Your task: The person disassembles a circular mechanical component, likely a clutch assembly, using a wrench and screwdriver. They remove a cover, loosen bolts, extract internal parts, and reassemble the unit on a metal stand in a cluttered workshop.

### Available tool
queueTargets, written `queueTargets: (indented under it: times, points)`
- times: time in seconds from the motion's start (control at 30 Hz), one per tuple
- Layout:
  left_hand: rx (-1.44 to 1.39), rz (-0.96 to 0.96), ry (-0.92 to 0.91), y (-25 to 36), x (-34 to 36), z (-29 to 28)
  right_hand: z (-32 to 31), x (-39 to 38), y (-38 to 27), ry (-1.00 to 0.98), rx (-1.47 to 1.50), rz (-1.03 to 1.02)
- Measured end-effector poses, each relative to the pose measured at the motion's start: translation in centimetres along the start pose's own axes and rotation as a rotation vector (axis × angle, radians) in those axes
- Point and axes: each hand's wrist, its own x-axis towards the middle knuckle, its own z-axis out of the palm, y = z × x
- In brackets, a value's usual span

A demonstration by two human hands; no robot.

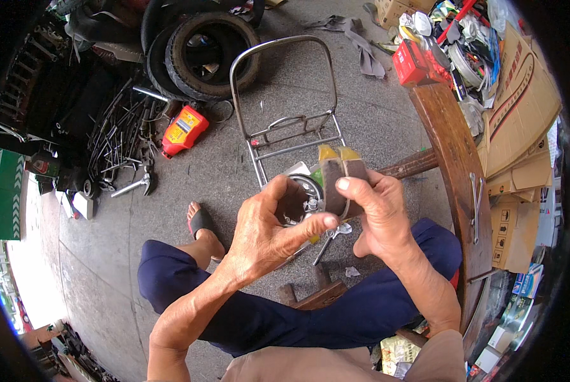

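In front of me my right hand (384, 207) is closed on a folded grey-brown strip (333, 184) with yellow ends standing up side by side. My right thumb presses on its face. My left hand (269, 226) is beside the strip, its thumb stretched toward the strip's lower end and its fingers curved apart from the thumb. Whether that thumb touches the strip I cannot tell. Beyond and below the hands is a small spoked wheel (307, 188), partly hidden by them. A metal tube frame (285, 43) like a folding cart lies on the floor behind it.
A wooden bench (447, 146) with wrenches (476, 207) runs along my right, cardboard (520, 102) beyond it. Tyres (177, 57) lie at the far left, near a red-yellow bottle (184, 130), a hammer (146, 181) and metal rods (116, 127). A red box (410, 62) stands at the bench's far end.
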Motion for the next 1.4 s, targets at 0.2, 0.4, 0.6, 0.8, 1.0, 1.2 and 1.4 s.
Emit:
queueTargets:
  times: [0.2,0.4,0.6,0.8,1.0,1.2,1.4]
  points:
    - [-0.384,-0.162,-0.120,1.0,0.0,0.6,0.9,-0.7,0.7,-0.121,-0.173,-0.072]
    - [-0.391,-0.182,-0.181,1.2,-0.2,-0.7,0.7,-0.8,-0.4,-0.152,-0.222,-0.064]
    - [-0.321,-0.311,-0.207,2.2,0.1,-1.6,0.2,-0.8,-1.4,-0.122,-0.179,-0.013]
    - [-0.475,-0.372,-0.228,2.0,0.2,-2.1,-0.6,-0.7,-2.2,-0.145,-0.056,0.200]
    - [-0.659,-0.513,-0.177,0.7,0.2,-2.2,-1.0,-0.3,-2.0,-0.136,0.164,0.328]
    - [-0.708,-0.533,-0.180,-0.1,0.1,-2.2,-0.8,-0.4,-1.9,-0.097,0.161,0.324]
    - [-0.832,-0.516,-0.214,-1.1,0.1,-1.7,-0.6,-0.6,-2.3,-0.183,0.031,0.256]
